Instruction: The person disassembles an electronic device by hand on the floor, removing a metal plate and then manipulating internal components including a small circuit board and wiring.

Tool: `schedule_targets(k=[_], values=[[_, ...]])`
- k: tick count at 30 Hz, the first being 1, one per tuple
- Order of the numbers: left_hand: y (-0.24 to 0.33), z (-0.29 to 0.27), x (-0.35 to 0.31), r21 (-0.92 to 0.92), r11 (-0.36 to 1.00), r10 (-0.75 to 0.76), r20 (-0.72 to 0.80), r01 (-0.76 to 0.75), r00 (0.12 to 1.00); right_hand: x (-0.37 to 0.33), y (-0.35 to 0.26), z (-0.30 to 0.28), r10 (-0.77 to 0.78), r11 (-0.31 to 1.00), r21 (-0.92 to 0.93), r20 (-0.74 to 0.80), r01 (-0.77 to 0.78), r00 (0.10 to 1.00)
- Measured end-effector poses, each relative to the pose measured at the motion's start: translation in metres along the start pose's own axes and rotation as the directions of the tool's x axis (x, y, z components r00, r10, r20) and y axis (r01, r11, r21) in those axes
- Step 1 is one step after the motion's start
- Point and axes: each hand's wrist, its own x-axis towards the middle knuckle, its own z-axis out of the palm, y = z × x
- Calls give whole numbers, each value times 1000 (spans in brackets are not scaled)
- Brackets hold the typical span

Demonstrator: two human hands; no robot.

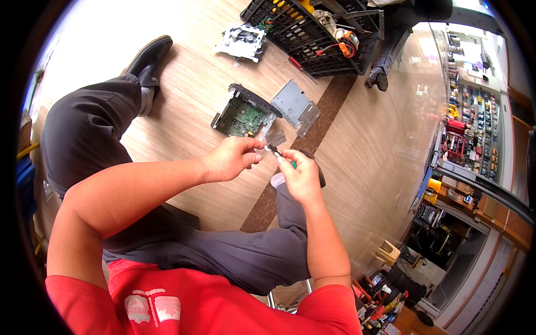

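Left hand (234,161): below the box (255,99) in my feed; fingertips at the small dark part (273,149), but I can't tell whether they grip.
Box: open; I judge its green board (248,118) fragile, its walls stiff enough to hold.
Small dark part: just below the box's lower right; likely light, stiff, easily dropped; I'd pinch its sides.
Metal sheet (291,103): right of the box; thin-looking.
Right hand (301,177): below-right of the box, thumb and finger clamped on the part.
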Motion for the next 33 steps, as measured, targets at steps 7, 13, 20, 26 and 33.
schedule_targets(k=[7, 13, 20, 26, 33], values=[[0, 0, 0, -5, 1000, -6, -3, 6, 1000, 0, 4, 3, 2, 1000, 14, -42, -1, 999], [-4, -1, 1, -35, 999, 27, 3, -27, 1000, -3, -1, 4, -118, 992, -56, -49, 115, 992], [-7, -1, 3, -17, 1000, -3, 16, 4, 1000, -4, -6, 2, -205, 973, -126, -67, 195, 976], [-5, -1, 2, 11, 1000, -10, 26, 10, 1000, -4, -6, 3, -226, 968, -128, -76, 215, 971], [0, -2, -2, 5, 1000, 19, 59, -19, 998, 0, 1, 1, 46, 986, 162, -35, -40, 998]])
